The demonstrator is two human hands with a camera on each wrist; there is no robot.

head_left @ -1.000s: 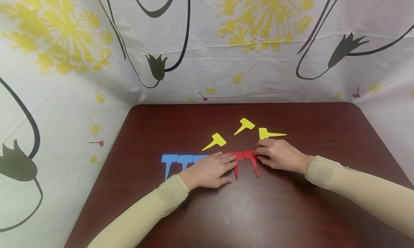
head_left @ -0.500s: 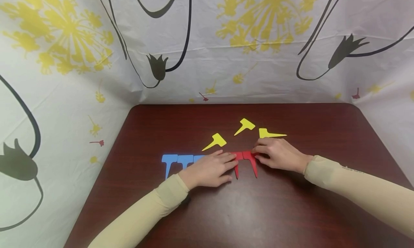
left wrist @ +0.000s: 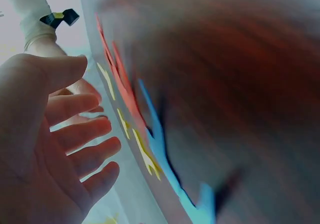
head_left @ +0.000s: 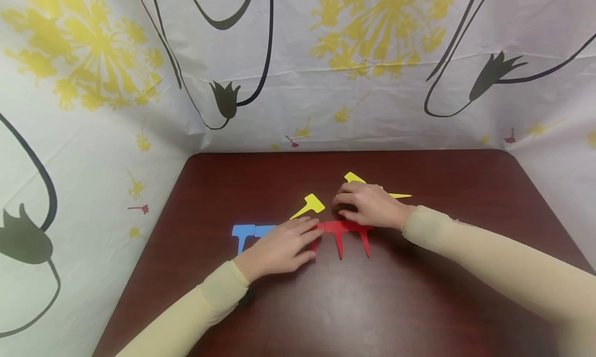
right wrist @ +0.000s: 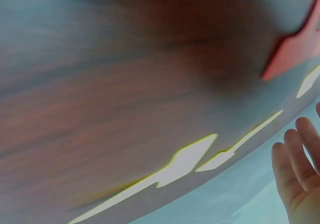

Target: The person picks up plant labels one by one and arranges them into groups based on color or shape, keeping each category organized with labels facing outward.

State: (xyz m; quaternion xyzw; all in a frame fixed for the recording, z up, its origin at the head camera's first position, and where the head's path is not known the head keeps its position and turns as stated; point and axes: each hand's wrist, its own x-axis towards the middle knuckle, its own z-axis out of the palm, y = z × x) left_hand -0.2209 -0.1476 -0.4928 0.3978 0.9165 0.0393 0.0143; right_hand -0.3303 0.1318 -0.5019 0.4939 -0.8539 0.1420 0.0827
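Note:
T-shaped plant labels lie flat on a dark table, blue ones (head_left: pixel 243 230) at the left end of a row and red ones (head_left: pixel 336 226) continuing it rightward. My left hand (head_left: pixel 281 248) hovers over or lightly touches the middle of the row, hiding part of it; its fingers look loosely spread in the left wrist view, holding nothing. Just behind the red labels is my right hand (head_left: pixel 370 204), fingers relaxed and nothing seen in them. It partly covers two yellow labels, one with its head (head_left: pixel 355 177) showing, the other with its pointed stem (head_left: pixel 400 195).
Another yellow label (head_left: pixel 314 203) lies behind the row, between the hands. The dark wood table (head_left: pixel 354 305) ends at the back against a white patterned cloth (head_left: pixel 298 88), which also hangs along both sides.
My right hand has left the rightmost red label and moved left and back, toward the yellow labels. My left hand has slid left, uncovering more red. The visible labels stay in place.

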